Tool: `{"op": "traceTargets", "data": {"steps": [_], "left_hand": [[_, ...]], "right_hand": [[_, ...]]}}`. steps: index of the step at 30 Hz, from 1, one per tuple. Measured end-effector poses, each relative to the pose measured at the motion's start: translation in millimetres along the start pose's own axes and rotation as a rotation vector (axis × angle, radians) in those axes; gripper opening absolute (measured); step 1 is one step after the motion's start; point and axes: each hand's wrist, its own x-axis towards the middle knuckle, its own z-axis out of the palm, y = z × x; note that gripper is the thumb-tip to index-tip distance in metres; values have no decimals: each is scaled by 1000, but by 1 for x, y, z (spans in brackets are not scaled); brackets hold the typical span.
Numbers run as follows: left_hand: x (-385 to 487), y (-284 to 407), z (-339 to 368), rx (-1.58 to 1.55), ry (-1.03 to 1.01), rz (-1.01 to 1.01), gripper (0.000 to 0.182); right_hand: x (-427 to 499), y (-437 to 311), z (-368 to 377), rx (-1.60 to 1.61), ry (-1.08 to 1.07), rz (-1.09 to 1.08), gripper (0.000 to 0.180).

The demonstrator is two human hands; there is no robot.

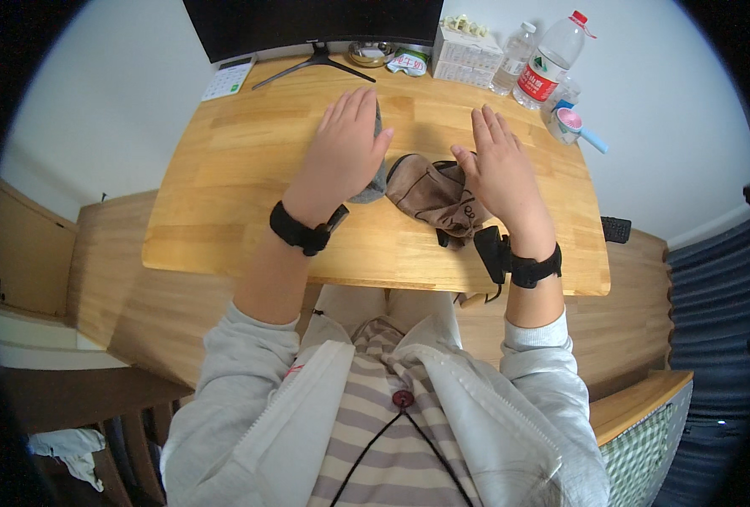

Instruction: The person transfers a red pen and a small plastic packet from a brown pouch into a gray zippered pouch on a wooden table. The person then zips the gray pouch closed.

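My left hand (pixel 344 142) is held palm down with its fingers nearly together, above a grey cloth item (pixel 374 184) that is mostly hidden under it. My right hand (pixel 498 158), also palm down with the thumb apart, is over the right side of a brown soft cap or cloth item (pixel 429 190) with black edging and dark lettering. Whether either hand touches the cloth beneath it I cannot tell. Nothing shows gripped in either hand. Both wrists wear black straps with small black devices.
On the wooden table (pixel 223 222), a monitor (pixel 318 25) stands at the back, with a white calculator (pixel 229 77) at left. A gold-coloured bowl (pixel 370 56), a small packet (pixel 408 62), white boxes (pixel 467 57), a large plastic bottle (pixel 549 63), smaller bottles and a pink-and-blue handheld fan (pixel 568 120) line the back right.
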Motion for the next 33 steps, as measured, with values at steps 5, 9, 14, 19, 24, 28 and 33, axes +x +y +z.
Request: {"op": "traceTargets", "data": {"steps": [5,9,14,19,24,28,33], "left_hand": [[-4,1,4,57,-25,-33,55],[-7,2,10,56,-72,-116,58],[-11,2,16,132,-125,-99,61],[-17,4,20,130,-148,-73,62],[-19,7,21,161,-132,-62,61],[-19,9,19,216,-179,-100,60],[-18,11,16,199,-220,-122,60]], "right_hand": [[-5,-7,10,58,-16,16,66],[-5,-12,17,52,-6,40,68],[-7,-17,23,67,-43,57,70],[-8,-17,28,115,-118,73,69],[-8,-19,29,114,-125,88,70],[-9,-20,28,107,-131,102,71],[-10,-20,32,116,-114,103,72]]}}
